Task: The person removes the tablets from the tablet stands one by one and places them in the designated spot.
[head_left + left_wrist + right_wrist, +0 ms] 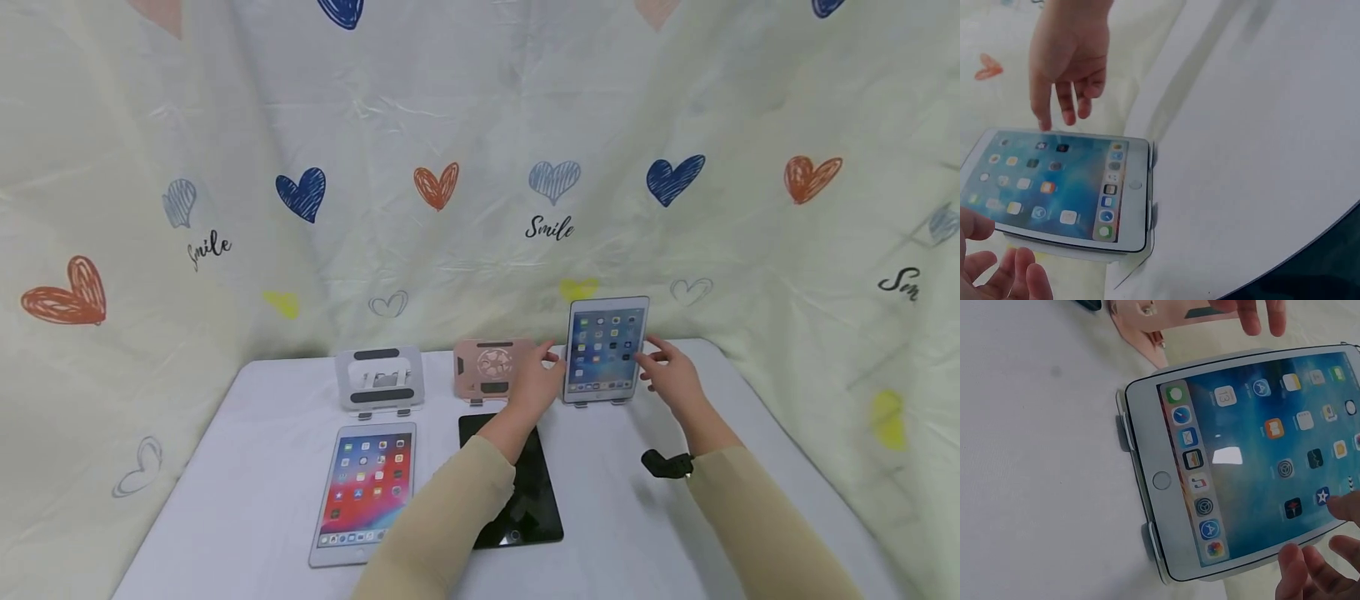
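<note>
A white tablet (606,350) with a lit blue home screen stands tilted back on a pale stand at the back right. Two small grey hooks (1154,215) of that stand catch its lower edge. My left hand (536,383) is beside the tablet's left edge, fingers loosely bent and holding nothing. At the opposite edge is my right hand (672,383), its thumb tip (1342,506) overlapping the screen's edge in the right wrist view. Its other fingers are spread beside the tablet; whether the thumb presses the glass I cannot tell.
A pink stand (467,371) and a light grey stand (345,375) stand along the back of the white table (232,483). In front lie a white tablet with a red-blue screen (367,487) and a dark-screened black tablet (534,500), partly behind my left forearm.
</note>
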A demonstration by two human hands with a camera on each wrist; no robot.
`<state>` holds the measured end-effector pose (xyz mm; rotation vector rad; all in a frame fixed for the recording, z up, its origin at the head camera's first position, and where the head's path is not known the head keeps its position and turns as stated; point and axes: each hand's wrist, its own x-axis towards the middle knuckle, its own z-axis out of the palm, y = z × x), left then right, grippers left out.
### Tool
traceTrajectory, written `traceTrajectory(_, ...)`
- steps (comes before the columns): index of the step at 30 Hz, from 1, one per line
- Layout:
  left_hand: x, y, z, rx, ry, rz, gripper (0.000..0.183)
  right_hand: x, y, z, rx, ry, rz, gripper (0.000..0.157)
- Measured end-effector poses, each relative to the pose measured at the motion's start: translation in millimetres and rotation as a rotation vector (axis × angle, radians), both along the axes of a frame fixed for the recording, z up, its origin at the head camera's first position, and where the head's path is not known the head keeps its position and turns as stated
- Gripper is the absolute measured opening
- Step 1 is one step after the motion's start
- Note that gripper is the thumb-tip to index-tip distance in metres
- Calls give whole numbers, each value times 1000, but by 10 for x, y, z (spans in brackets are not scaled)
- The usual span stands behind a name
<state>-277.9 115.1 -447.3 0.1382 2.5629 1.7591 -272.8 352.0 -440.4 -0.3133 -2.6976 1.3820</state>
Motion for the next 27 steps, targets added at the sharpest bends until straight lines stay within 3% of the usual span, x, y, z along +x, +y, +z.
traceTrajectory(8, -60, 10, 31, -78, -6, -88, 55, -87, -20, 25, -7, 14, 9, 69)
traceTrajectory(13, -103, 34, 27, -71, -21, -113, 54, -119, -24, 33, 0, 15, 17, 72)
traceTrajectory(22, -95, 85, 6, -67, 3, -84, 55, -101, 12, -49, 5, 86, 11, 69)
traceTrajectory(27, -88, 60, -18, -33, 85, -66, 48, -102, 48, -121, 7, 139, 6, 59)
